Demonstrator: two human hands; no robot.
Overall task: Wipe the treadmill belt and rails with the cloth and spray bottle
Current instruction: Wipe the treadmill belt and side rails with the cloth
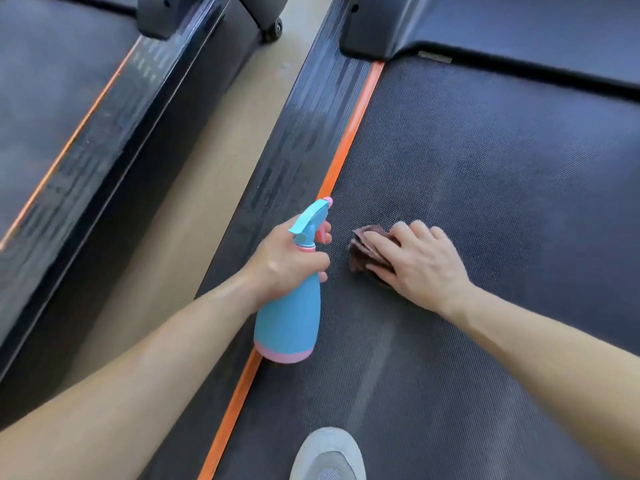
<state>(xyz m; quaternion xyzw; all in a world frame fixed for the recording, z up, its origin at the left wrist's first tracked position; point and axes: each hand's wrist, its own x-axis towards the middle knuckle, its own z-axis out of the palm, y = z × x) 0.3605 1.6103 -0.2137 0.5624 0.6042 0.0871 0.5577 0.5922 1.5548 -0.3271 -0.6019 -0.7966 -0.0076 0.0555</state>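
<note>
My left hand point(284, 261) grips the neck of a blue spray bottle point(291, 313) with pink trim, held upright above the orange strip point(349, 133) at the belt's left edge. My right hand point(419, 261) lies flat with straight fingers on a folded brown cloth point(363, 251), pressing it onto the dark textured treadmill belt point(485, 168). The cloth is mostly hidden under the fingers. The black ribbed left rail point(298, 140) runs alongside the orange strip. Pale smears show on the belt below my right hand.
A grey shoe point(329, 455) stands on the belt at the bottom edge. The motor cover point(485, 26) closes the belt's far end. A second treadmill point(86, 116) lies to the left across a strip of tan floor point(194, 188).
</note>
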